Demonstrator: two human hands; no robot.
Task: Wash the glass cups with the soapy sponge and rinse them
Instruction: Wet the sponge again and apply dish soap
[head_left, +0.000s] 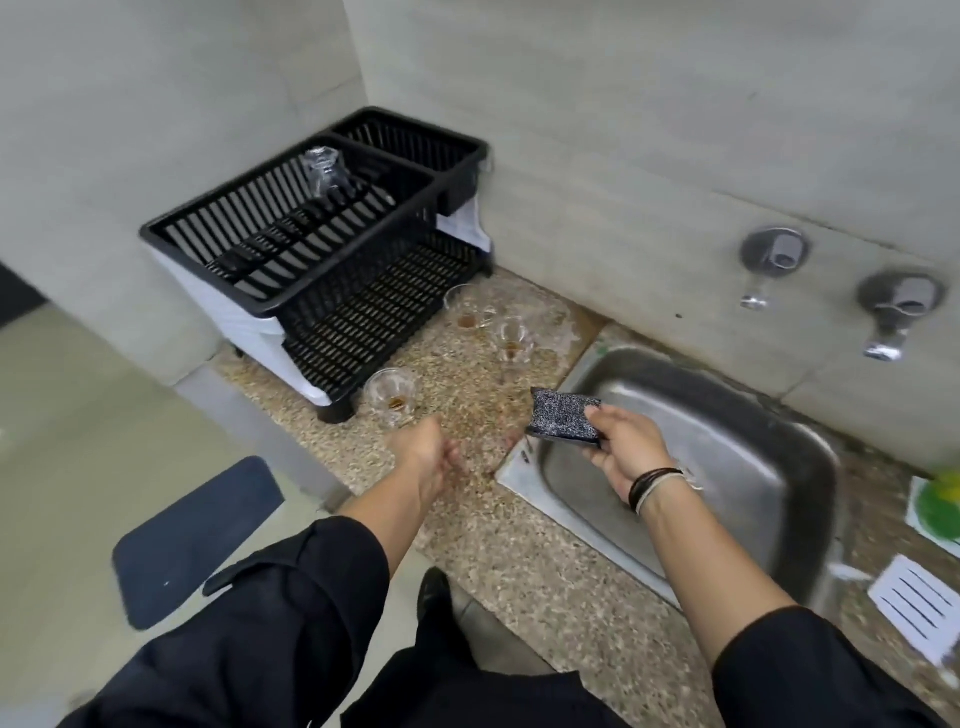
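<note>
My right hand (626, 447) grips a dark speckled sponge (563, 418) over the left rim of the steel sink (727, 457). My left hand (428, 452) hovers over the speckled counter, fingers loosely curled and holding nothing, just in front of a glass cup (392, 395) with brown dregs. Two more dirty glass cups (467, 309) (511, 338) stand further back near the wall. One clean glass (324, 171) sits upside down in the top tier of the black dish rack (291, 291).
Two wall taps (769, 265) (891, 317) stick out above the sink. A green item on a white dish (935, 509) and a white slotted soap tray (917, 600) lie right of the sink. A dark mat (192, 540) covers the floor at left.
</note>
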